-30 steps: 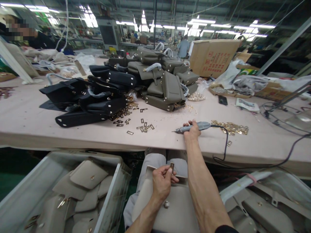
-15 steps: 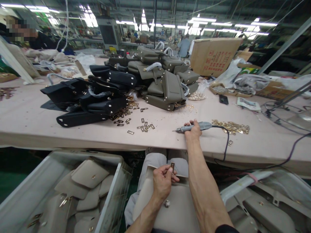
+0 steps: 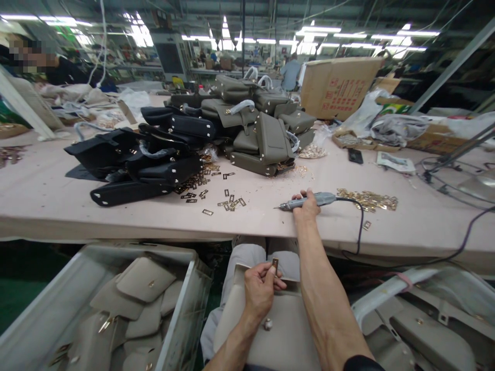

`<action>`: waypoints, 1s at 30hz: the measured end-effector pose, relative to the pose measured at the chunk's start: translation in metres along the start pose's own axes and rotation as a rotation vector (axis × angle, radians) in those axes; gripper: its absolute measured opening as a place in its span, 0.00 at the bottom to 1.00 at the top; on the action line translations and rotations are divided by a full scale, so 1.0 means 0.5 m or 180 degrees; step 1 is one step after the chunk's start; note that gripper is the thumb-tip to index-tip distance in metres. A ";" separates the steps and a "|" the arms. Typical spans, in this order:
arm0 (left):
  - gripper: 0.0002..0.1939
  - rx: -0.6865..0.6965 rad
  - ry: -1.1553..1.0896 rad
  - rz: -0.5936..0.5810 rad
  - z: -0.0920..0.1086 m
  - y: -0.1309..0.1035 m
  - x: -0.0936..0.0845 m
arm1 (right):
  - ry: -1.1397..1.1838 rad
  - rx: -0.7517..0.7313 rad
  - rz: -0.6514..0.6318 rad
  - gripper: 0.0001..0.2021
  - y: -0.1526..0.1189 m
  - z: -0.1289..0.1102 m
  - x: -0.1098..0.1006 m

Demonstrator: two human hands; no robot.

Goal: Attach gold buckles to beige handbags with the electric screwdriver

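Observation:
My left hand (image 3: 261,288) pinches a small metal plate (image 3: 275,264) with slots, held upright between thumb and fingers. Beneath that hand, a beige bag panel (image 3: 284,330) lies across my lap, with a small knob-like fitting (image 3: 267,324) on it. My right hand (image 3: 308,206) is wrapped round a grey electric screwdriver (image 3: 324,199) at the table's front. Its bit points left, and a dark cord runs off its right end. Left of the bit, several loose metal plates (image 3: 233,203) lie scattered on the table. A pile of gold-coloured metal parts (image 3: 369,200) lies right of the screwdriver.
Black handbags (image 3: 154,165) and olive handbags (image 3: 266,141) are heaped on the table (image 3: 54,208). A grey bin (image 3: 189,268) with beige bag pieces stands at left, another bin (image 3: 361,309) at right. A carton (image 3: 342,87) is behind. A co-worker (image 3: 69,69) is at far left.
The view has shifted very slightly. Both hands keep their holds, the left on the metal plate and the right on the screwdriver, with hardly any movement.

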State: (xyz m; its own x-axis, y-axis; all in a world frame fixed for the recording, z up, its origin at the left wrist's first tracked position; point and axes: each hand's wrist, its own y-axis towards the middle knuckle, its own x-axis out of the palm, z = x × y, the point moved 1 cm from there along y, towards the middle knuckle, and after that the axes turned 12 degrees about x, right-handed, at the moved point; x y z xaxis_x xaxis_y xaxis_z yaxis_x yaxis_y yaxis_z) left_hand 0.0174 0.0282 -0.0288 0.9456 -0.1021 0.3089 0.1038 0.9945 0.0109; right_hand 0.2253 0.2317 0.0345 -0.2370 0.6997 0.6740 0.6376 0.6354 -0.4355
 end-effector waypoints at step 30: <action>0.22 0.0056 0.0045 0.0015 -0.004 -0.001 0.004 | 0.0201 0.0028 -0.0033 0.16 -0.011 0.002 0.001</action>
State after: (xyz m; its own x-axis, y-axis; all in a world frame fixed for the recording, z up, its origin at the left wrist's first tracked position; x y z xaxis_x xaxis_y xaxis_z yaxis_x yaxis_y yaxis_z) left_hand 0.0200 0.0274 -0.0301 0.9504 -0.0977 0.2955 0.0941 0.9952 0.0262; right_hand 0.2208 0.2291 0.0365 -0.1967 0.6713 0.7146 0.6287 0.6456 -0.4334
